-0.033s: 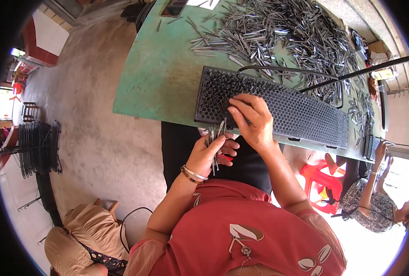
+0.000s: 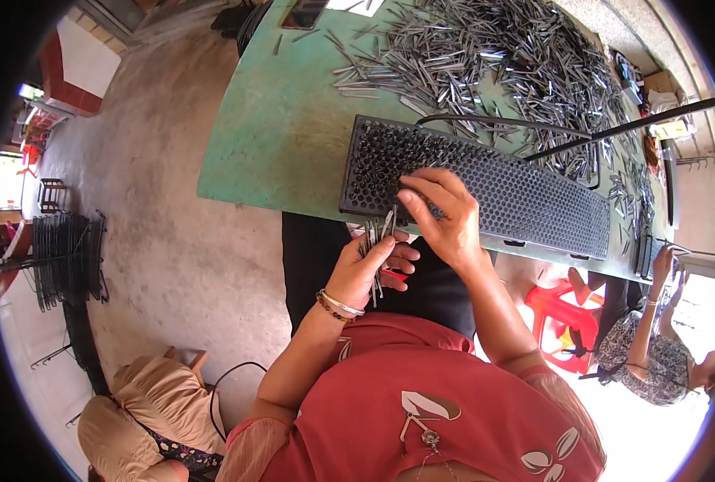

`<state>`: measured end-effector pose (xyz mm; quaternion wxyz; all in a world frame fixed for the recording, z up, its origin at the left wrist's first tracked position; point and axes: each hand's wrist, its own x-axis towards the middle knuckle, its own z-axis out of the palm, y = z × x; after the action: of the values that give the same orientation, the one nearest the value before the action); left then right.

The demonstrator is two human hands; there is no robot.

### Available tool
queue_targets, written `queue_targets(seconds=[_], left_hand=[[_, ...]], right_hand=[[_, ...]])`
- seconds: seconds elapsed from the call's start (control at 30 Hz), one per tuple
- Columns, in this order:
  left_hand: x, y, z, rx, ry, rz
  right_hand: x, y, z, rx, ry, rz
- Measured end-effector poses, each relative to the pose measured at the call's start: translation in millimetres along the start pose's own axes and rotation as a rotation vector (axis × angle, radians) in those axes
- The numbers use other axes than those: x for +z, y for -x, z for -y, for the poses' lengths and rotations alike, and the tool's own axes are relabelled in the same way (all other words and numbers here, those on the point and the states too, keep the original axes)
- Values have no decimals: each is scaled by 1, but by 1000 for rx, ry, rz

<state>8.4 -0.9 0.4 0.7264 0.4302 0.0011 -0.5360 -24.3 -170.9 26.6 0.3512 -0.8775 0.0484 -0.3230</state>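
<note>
My left hand (image 2: 365,261) is closed round a bundle of thin dark metal strips (image 2: 371,241), just in front of the table's near edge. Their ends stick out above and below my fingers. Over the near side of a long black perforated tray (image 2: 518,189), my right hand (image 2: 446,213) has its thumb and fingers drawn together in a pinch. Whatever lies between those fingertips is too small to make out. Many dark strips (image 2: 389,149) stand upright in the holes at the tray's left end, while the holes further right show no strips.
A large heap of loose strips (image 2: 526,60) covers the far part of the green table (image 2: 269,136). A black bar (image 2: 614,132) slants across behind the tray. At the right a co-worker (image 2: 651,345) sits by a red stool (image 2: 562,321). Another seated person's tan clothing (image 2: 160,394) shows at lower left.
My right hand has shifted very slightly toward me over the tray. My left hand and its strips look the same.
</note>
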Motion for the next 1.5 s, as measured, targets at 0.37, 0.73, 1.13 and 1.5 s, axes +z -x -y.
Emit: queue_targets(seconds=[0.37, 0.73, 1.13, 1.5], left_hand=[[17, -9, 4, -86, -30, 62], [0, -14, 18, -154, 165, 92], [-5, -8, 6, -143, 200, 169], [11, 1, -5, -107, 184, 218]], right_hand=[[-32, -3, -1, 502, -223, 48], [-14, -5, -12, 251, -158, 83], [-8, 4, -14, 158, -91, 114], [-31, 0, 9, 430, -358, 381]])
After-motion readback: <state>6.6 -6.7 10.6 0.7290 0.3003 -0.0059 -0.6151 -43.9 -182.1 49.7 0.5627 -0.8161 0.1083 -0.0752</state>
